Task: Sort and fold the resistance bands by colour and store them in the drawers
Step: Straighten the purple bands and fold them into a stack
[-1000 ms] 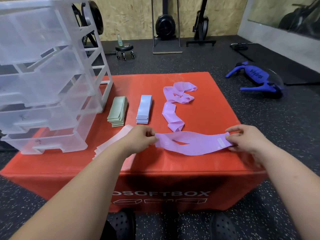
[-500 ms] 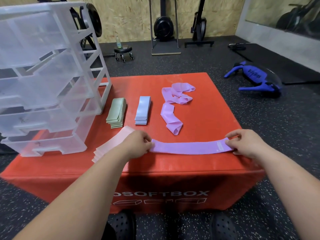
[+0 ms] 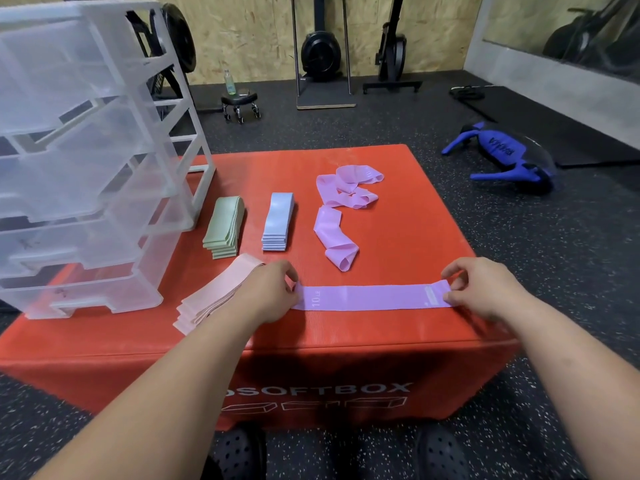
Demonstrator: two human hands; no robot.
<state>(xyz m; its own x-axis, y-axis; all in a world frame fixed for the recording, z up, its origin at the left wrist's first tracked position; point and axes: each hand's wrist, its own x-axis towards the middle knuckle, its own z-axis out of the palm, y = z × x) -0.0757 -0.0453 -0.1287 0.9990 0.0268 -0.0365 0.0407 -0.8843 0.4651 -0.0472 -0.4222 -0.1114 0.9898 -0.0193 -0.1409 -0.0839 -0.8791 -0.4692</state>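
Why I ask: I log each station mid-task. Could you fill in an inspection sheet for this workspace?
Surface: red soft box, ribbed top.
Job's things: purple band flat along the near edge; loose purple bands unfolded behind it; green stack, blue stack, pink stack folded; clear drawer unit at left.
Clutter: nothing seen.
Grippers: left hand pinches the band's left end; right hand pinches its right end.
Cables: nothing seen.
Surroundings: speckled gym floor, blue gear, wheeled stool.

A single wide-angle head-worn camera looked forward and down from close above the near edge of the red soft box [image 3: 398, 237], taking in gym floor [image 3: 519, 254] and plywood wall [image 3: 249, 36] beyond its far edge.
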